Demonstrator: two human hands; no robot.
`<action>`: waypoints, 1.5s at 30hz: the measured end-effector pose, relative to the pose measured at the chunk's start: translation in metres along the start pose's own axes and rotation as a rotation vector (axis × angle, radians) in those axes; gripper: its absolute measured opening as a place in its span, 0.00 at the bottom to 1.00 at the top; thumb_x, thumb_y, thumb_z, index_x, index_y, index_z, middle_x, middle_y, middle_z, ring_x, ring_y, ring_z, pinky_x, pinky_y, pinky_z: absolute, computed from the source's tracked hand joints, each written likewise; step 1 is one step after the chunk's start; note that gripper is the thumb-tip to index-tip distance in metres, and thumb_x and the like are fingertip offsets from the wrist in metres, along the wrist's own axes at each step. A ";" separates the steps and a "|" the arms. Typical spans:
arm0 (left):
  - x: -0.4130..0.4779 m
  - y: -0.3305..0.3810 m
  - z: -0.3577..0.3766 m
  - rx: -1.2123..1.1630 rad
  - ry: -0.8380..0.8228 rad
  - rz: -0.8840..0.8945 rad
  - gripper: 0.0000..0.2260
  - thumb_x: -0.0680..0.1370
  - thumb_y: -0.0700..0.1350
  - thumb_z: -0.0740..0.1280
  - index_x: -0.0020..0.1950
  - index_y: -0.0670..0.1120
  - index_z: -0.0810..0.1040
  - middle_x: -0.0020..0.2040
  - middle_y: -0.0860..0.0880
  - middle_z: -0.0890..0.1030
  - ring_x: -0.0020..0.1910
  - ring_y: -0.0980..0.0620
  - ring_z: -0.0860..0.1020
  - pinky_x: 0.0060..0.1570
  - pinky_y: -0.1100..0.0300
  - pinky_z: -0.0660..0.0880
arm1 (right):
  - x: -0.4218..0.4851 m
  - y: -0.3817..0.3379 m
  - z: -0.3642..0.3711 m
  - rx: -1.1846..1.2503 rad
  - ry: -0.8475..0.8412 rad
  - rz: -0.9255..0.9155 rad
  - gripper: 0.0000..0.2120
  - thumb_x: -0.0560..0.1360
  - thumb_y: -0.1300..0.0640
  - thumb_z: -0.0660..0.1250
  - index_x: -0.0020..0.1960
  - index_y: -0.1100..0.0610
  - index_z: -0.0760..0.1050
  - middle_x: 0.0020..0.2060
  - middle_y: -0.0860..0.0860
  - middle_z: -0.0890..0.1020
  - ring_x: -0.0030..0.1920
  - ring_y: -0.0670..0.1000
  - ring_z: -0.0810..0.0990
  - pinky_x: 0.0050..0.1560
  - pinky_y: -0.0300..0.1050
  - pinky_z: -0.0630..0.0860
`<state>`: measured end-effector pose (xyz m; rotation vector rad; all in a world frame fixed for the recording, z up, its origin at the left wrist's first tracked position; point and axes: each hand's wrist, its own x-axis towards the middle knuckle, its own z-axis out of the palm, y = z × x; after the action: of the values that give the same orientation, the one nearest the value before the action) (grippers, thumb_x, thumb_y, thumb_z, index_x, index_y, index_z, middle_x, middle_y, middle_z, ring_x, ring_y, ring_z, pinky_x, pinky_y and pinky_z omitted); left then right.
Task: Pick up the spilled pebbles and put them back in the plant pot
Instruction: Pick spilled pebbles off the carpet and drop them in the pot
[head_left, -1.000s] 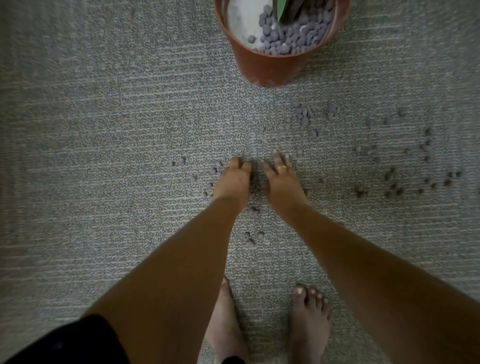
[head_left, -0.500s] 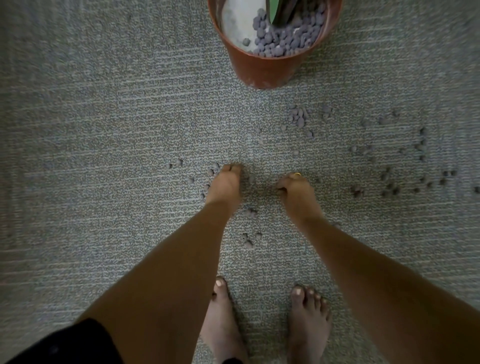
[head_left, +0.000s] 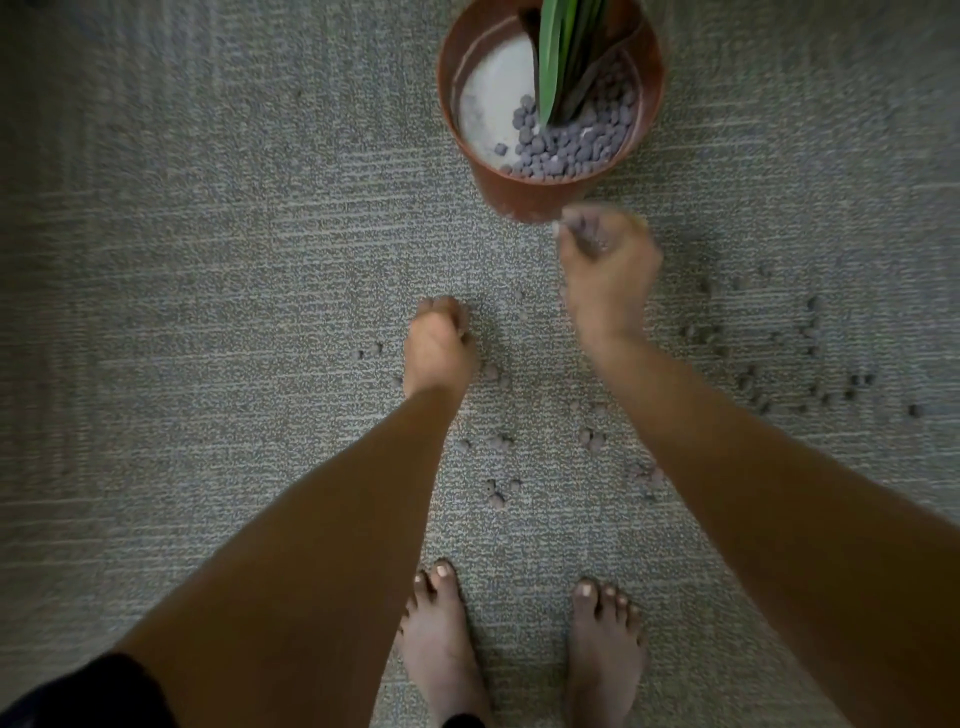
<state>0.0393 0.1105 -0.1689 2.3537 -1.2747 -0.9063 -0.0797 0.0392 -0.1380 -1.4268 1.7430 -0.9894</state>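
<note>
Right hand (head_left: 605, 265), blurred, is raised just short of the pot (head_left: 519, 200), with its fingers curled round several grey pebbles (head_left: 584, 231). Left hand (head_left: 439, 345) is low on the carpet (head_left: 208, 260) with fingers curled under; whether it holds anything cannot be told. More pebbles lie between the hands, nearer the feet (head_left: 441, 639), and well right of the right hand. Others fill part of the pot.

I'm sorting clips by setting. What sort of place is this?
Probably a room indoors, a home or perhaps an office. Grey low-pile carpet covers the floor, a plant stands on it in a brown pot, and the person's feet are bare.
</note>
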 end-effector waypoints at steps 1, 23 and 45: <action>0.005 0.008 -0.006 -0.021 0.051 0.039 0.08 0.73 0.31 0.62 0.50 0.39 0.75 0.51 0.44 0.76 0.45 0.53 0.71 0.47 0.69 0.68 | 0.013 -0.010 0.002 0.033 0.030 -0.011 0.05 0.70 0.66 0.69 0.46 0.63 0.79 0.46 0.59 0.81 0.41 0.45 0.78 0.41 0.28 0.76; 0.000 -0.050 0.030 0.627 -0.190 0.139 0.22 0.74 0.35 0.64 0.67 0.44 0.66 0.66 0.42 0.67 0.65 0.43 0.66 0.65 0.46 0.67 | -0.074 0.076 0.034 -0.615 -0.967 -0.235 0.20 0.78 0.63 0.56 0.70 0.57 0.64 0.74 0.56 0.58 0.74 0.55 0.55 0.73 0.49 0.56; 0.021 -0.054 0.054 0.379 -0.269 0.264 0.11 0.76 0.35 0.64 0.56 0.46 0.75 0.56 0.44 0.73 0.52 0.45 0.76 0.54 0.57 0.74 | -0.080 0.114 0.029 -0.635 -0.834 -0.369 0.15 0.76 0.69 0.56 0.60 0.63 0.74 0.59 0.59 0.76 0.60 0.55 0.71 0.59 0.43 0.69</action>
<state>0.0455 0.1242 -0.2466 2.3005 -1.9644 -0.9894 -0.0946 0.1265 -0.2495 -2.1903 1.1938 0.0969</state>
